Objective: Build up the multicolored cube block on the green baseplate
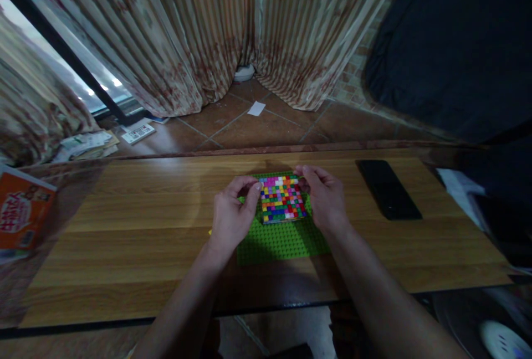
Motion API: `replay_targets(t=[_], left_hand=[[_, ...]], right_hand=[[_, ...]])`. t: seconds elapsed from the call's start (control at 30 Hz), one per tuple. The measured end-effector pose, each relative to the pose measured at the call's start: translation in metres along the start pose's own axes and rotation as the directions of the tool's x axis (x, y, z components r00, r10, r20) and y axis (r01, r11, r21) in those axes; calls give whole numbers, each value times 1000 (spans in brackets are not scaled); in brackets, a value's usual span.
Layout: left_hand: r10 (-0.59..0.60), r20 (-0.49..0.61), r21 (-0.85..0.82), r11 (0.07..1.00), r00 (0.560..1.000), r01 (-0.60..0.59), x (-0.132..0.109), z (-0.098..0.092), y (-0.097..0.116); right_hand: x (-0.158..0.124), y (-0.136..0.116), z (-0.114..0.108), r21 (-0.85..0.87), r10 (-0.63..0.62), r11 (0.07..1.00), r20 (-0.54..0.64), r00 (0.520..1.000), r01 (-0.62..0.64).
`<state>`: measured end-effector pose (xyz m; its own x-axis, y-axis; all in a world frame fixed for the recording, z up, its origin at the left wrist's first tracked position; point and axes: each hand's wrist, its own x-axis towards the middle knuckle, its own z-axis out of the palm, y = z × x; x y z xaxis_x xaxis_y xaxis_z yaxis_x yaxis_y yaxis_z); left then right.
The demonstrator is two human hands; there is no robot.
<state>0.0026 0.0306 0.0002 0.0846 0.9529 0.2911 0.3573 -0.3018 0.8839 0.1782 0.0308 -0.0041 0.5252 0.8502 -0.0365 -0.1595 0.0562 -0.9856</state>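
A block of multicoloured toy building bricks [283, 199], roughly square, rests over a green studded baseplate [286, 245] on the table. My left hand [235, 212] is closed at the block's upper left corner, with thumb and forefinger pinched against its edge. At the upper right corner my right hand [326, 195] is closed too, its thumb and forefinger pressed together by the edge. The fingers hide both corners, so anything small between them cannot be made out. Whether the block is fixed to the baseplate I cannot tell.
On the wooden table [137, 237] a black phone [388, 190] lies to the right. A speck of yellow [210, 232] shows beside my left wrist. An orange booklet [22, 212] is at the far left. Behind the table are curtains [199, 32] and a tiled floor [233, 121].
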Motion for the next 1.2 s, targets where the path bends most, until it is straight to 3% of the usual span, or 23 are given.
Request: replay_targets(t=[0.33, 0.8, 1.2], left_hand=[[-205, 74, -290, 932, 976, 218, 8, 5, -6], [-254, 116, -374, 884, 960, 279, 8, 6, -6], [-325, 106, -434, 835, 940, 338, 7, 9, -2]], right_hand=[[0, 1, 1, -14, 11, 1000, -9, 1000, -11], [-8, 3, 4, -120, 7, 993, 81, 997, 2], [-11, 0, 7, -177, -3, 984, 61, 998, 14]])
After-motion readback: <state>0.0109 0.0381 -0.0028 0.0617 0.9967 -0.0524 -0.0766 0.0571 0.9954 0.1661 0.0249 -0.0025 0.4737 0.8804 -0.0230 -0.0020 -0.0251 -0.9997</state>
